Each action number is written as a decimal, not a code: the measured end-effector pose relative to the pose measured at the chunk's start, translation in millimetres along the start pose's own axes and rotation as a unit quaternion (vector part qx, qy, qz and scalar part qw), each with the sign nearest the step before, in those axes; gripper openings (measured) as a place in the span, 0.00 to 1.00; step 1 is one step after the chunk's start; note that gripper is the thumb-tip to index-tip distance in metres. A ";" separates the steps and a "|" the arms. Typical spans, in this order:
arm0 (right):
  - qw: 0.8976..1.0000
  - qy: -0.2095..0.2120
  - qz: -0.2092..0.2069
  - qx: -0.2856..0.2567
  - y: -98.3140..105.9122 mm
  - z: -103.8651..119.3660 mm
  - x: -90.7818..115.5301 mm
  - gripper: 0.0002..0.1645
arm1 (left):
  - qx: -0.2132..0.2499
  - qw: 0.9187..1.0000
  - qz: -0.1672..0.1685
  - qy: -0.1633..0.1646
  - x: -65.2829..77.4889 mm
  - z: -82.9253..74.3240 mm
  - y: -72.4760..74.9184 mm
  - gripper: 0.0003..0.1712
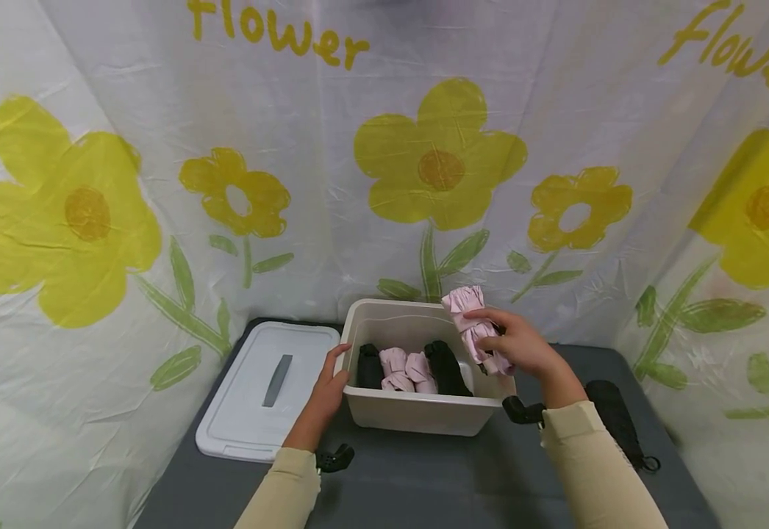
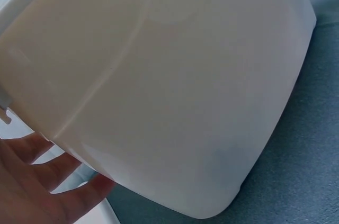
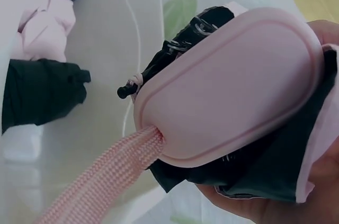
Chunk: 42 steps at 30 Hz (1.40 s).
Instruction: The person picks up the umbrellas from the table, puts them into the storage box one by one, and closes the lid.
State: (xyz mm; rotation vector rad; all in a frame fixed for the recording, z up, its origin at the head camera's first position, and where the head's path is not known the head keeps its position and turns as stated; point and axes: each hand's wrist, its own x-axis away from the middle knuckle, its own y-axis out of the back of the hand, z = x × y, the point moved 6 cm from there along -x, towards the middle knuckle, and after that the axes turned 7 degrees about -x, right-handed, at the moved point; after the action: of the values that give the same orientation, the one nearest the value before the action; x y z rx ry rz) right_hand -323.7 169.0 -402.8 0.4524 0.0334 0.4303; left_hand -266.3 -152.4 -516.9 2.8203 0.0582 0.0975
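My right hand [image 1: 526,349] grips a folded pink umbrella [image 1: 465,312] above the right end of a beige storage bin [image 1: 417,415]. In the right wrist view the umbrella's flat oval handle end [image 3: 228,86] faces the camera, with a pink wrist strap [image 3: 106,176] hanging from it and dark fabric around it. My left hand [image 1: 325,393] touches the bin's left side, fingertips right at the rim; the left wrist view shows its fingers [image 2: 58,168] spread at the wall's edge. Inside the bin lie pink folded umbrellas [image 1: 394,360] between a dark one [image 1: 369,367] and a black one [image 1: 447,367].
A white lid [image 1: 245,389] with a grey handle lies left of the bin on the dark grey table [image 1: 417,485]. Another black folded umbrella [image 1: 612,419] lies on the right, partly behind the right forearm. A flower-printed curtain [image 1: 318,257] hangs behind the table.
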 end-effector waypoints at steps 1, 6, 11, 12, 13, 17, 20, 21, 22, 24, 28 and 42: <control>1.000 -0.001 0.003 -0.001 -2.5 1.1 -2.0 0.29 | 0.001 1.000 0.001 -0.001 2.1 -3.3 0.6 0.33; 1.000 0.018 0.024 -0.001 -14.0 6.8 -13.1 0.28 | -0.005 1.000 -0.004 -0.003 -0.1 2.1 -1.1 0.33; 0.999 0.023 0.040 0.015 -22.6 8.4 -24.9 0.29 | -0.012 1.000 -0.016 -0.009 -11.8 22.3 -3.7 0.32; 0.998 0.029 0.045 0.018 -24.5 9.6 -26.8 0.30 | -0.011 1.000 -0.017 -0.010 -12.8 23.7 -3.6 0.32; 0.998 0.030 0.049 0.019 -27.5 13.5 -26.7 0.30 | -0.011 1.000 -0.019 -0.012 -13.0 24.5 -3.3 0.32; 0.996 0.044 0.076 0.011 -37.2 16.6 -33.0 0.30 | -0.007 1.000 -0.017 -0.012 -12.5 25.4 -3.2 0.32; 0.995 0.033 0.091 0.007 -42.8 12.2 -40.7 0.30 | -0.012 1.000 -0.016 -0.013 -13.5 26.8 -3.7 0.32; 0.995 0.026 0.093 0.010 -44.6 11.4 -42.5 0.30 | -0.012 1.000 -0.016 -0.011 -13.4 26.7 -3.8 0.32; 0.995 0.020 0.095 0.013 -46.5 10.7 -44.2 0.30 | -0.011 1.000 -0.016 -0.011 -13.6 26.6 -3.9 0.32; 0.995 0.010 0.095 0.023 -49.8 10.3 -47.1 0.30 | -0.009 1.000 -0.018 -0.010 -14.2 27.0 -4.0 0.32; 0.993 0.012 0.112 0.032 -56.8 9.4 -53.5 0.29 | -0.004 1.000 -0.021 -0.009 -13.3 25.4 -4.0 0.32; 0.985 -0.011 0.170 0.017 -82.0 -4.2 -73.2 0.30 | -0.004 0.999 -0.021 -0.043 -12.2 21.7 -2.6 0.32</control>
State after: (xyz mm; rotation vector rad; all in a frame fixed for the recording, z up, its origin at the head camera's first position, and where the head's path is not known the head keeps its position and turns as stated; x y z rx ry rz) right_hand -358.4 74.3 -446.5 0.4991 -0.0589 0.7618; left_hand -277.0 -157.4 -539.1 2.8090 0.0981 -0.0321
